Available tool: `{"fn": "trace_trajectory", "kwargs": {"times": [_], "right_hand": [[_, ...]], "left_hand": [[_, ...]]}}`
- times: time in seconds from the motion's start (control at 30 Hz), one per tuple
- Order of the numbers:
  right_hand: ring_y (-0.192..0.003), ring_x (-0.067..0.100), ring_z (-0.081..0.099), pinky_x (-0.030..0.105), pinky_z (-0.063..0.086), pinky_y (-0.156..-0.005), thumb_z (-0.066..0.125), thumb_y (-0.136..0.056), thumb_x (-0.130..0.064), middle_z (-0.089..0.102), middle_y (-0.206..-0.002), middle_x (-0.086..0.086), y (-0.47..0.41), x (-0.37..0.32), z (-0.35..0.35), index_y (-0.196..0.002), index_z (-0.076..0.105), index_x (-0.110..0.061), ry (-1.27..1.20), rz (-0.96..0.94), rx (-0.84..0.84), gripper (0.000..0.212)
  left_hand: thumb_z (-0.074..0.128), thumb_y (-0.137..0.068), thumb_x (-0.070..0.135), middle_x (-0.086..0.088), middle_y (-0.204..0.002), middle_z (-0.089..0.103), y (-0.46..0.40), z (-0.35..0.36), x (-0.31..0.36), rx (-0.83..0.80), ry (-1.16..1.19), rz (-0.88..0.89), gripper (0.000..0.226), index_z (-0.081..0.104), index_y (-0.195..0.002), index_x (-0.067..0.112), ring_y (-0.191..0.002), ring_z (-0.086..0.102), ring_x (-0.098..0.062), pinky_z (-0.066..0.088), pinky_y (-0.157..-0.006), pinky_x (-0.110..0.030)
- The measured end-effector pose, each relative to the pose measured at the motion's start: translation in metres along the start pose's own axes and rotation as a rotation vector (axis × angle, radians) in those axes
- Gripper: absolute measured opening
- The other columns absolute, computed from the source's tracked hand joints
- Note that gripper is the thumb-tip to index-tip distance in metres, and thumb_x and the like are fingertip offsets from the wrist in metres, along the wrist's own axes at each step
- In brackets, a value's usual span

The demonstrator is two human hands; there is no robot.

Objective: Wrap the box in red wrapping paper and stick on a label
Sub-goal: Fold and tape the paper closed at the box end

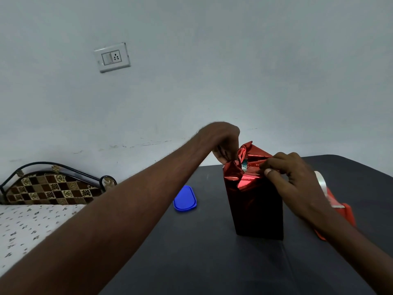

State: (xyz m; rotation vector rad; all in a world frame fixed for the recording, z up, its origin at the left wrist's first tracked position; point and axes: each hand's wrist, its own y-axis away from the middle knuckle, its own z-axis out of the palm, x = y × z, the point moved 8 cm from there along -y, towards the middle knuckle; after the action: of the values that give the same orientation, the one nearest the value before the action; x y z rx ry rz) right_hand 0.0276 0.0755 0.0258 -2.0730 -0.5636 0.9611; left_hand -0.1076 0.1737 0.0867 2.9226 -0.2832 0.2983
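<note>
- One box (pixel 258 211) stands upright on the dark table (pixel 212 262), its sides covered in shiny red wrapping paper (pixel 248 179); the paper at the top is loose and crumpled, and a bit of printed box shows through the gap.
- Two hands work at the top of the box.
- The left hand (pixel 223 141) reaches in over the box's far left corner, wrist bent down, fingers curled and pinching the paper.
- The right hand (pixel 291 177) is at the box's upper right edge, thumb and fingers pinching a fold of paper against it.
- One blue lid (pixel 185 199) lies flat on the table, well to the left of the box.
- One red tape dispenser (pixel 338 205) with a white roll lies just right of the box, partly hidden behind the right forearm.
- One bed (pixel 32 220) with a patterned headboard stands far left of the box, and one wall socket (pixel 112 57) is high above it.
</note>
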Motion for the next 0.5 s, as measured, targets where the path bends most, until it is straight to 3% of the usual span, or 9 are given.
{"fn": "trace_trajectory", "kwargs": {"times": [0.07, 0.13, 0.27, 0.4, 0.5], "right_hand": [[-0.089, 0.005, 0.049, 0.025, 0.037, -0.071, 0.039, -0.086, -0.043, 0.059, -0.08, -0.014, 0.0, 0.0, -0.001, -0.08, 0.067, -0.023, 0.005, -0.002, 0.003, 0.035], [-0.087, 0.006, 0.049, 0.025, 0.037, -0.07, 0.041, -0.086, -0.039, 0.059, -0.078, -0.012, -0.002, 0.0, -0.003, -0.076, 0.065, -0.022, 0.007, 0.002, 0.013, 0.031], [-0.084, 0.006, 0.047, 0.029, 0.036, -0.067, 0.042, -0.086, -0.038, 0.055, -0.073, -0.012, -0.008, 0.002, 0.0, -0.072, 0.06, -0.025, 0.005, 0.014, -0.002, 0.025], [-0.086, 0.011, 0.046, 0.034, 0.038, -0.07, 0.035, -0.083, -0.047, 0.053, -0.076, -0.014, -0.017, 0.006, 0.003, -0.082, 0.065, -0.026, 0.044, 0.05, -0.038, 0.037], [-0.091, 0.017, 0.045, 0.041, 0.041, -0.082, 0.03, -0.082, -0.048, 0.054, -0.087, -0.012, -0.032, 0.005, 0.011, -0.101, 0.073, -0.031, 0.183, 0.052, -0.165, 0.049]], "left_hand": [[0.066, -0.091, 0.002, -0.012, -0.083, 0.069, -0.003, -0.002, -0.003, 0.013, -0.025, -0.026, 0.017, 0.068, -0.107, -0.002, -0.059, 0.064, -0.014, 0.06, -0.067, -0.026], [0.061, -0.093, 0.004, -0.008, -0.076, 0.065, -0.002, -0.009, -0.012, 0.048, -0.054, -0.075, 0.003, 0.064, -0.094, 0.005, -0.055, 0.063, -0.011, 0.059, -0.068, -0.025], [0.068, -0.088, -0.003, -0.01, -0.074, 0.066, 0.012, -0.022, -0.022, 0.082, 0.089, -0.048, 0.016, 0.066, -0.103, -0.003, -0.05, 0.063, -0.012, 0.056, -0.049, -0.021], [0.069, -0.083, -0.006, -0.011, -0.07, 0.066, 0.026, -0.032, -0.014, 0.168, 0.075, 0.05, 0.028, 0.068, -0.111, -0.004, -0.054, 0.063, -0.016, 0.057, -0.05, -0.023], [0.064, -0.083, -0.007, -0.012, -0.073, 0.067, 0.033, -0.043, -0.01, 0.236, 0.046, 0.097, 0.026, 0.07, -0.107, -0.001, -0.062, 0.067, -0.02, 0.06, -0.058, -0.026]]}}
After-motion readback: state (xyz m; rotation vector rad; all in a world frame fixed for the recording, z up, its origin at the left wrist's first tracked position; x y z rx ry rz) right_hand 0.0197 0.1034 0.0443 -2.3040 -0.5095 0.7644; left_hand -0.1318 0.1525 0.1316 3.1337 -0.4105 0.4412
